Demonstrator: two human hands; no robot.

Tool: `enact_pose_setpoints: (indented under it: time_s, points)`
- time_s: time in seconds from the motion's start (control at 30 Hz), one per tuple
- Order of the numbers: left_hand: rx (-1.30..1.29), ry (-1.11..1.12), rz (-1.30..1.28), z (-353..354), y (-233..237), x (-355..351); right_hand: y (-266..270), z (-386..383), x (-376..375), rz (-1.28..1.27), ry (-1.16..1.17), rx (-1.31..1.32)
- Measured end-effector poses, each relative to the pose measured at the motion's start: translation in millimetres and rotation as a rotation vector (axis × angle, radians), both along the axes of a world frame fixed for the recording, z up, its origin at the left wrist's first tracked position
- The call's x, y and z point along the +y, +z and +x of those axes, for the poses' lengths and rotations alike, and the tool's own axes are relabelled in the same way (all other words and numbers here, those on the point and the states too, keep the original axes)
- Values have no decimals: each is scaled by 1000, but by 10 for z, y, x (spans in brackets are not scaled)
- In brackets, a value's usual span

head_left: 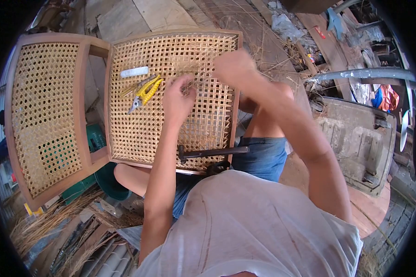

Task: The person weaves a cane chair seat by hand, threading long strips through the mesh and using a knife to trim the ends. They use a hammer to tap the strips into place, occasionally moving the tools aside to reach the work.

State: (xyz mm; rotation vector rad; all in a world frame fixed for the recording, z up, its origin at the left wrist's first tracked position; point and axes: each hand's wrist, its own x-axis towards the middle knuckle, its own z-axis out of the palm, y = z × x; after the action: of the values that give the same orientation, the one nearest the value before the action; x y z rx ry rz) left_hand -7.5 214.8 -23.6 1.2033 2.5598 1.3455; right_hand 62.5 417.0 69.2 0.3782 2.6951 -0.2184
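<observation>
A wooden chair frame with a woven cane panel [138, 124] lies across my lap. Over the middle of the panel is my left hand [178, 100], its fingers curled and a gap between thumb and fingertips; I see nothing held there. My right hand [235, 68] is closed in a fist above the panel's right edge, slightly blurred, and what it may hold is hidden. Yellow-handled pruning shears [146, 91] rest on the weave left of my left hand, beside a white cylindrical piece [134, 72]. Nearer my body, a dark hammer [212, 153] lies across the panel.
A second cane panel [46, 104], the chair's other part, stands to the left. Below it is a green tub [112, 182]. Loose cane strips [51, 226] lie at lower left. A grey moulded panel [351, 138] and a grey pipe [365, 74] are at right.
</observation>
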Motion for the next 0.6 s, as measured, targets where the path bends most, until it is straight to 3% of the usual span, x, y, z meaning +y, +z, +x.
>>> enact_pose_setpoints:
  time_s: [0.03,0.1,0.13,0.2,0.23,0.27,0.3,0.33,0.37,0.43,0.47,0.6]
  points:
    - [4,3,-2,15,60,-62,-19,42,73,-2,3,4]
    - [-633,117,228,55,168,-186,-96,154,211,25,-8,127]
    - [-636,122,221,117,144,-223,-155,213,205,17,-5,123]
    - [-461,163,212,192,80,-180,-279,270,216,-184,-242,262]
    - [-408,180,160,254,160,-164,-377,329,230,-189,-241,263]
    - [-409,183,152,352,116,-195,-490,411,230,-557,-362,237]
    - [-237,205,74,401,31,-201,-552,415,245,-918,-467,217]
    - [-30,228,32,307,-1,-89,-438,493,113,-881,-381,384]
    - [-249,255,-191,306,67,-62,-605,445,96,-1031,-304,440]
    - [-81,251,-7,298,-86,-25,-787,372,-25,-1109,-271,581]
    - [-76,215,-16,294,-85,-53,-785,275,-49,-830,-204,502]
    - [-8,284,-24,337,-92,-52,-762,93,-205,-699,96,715]
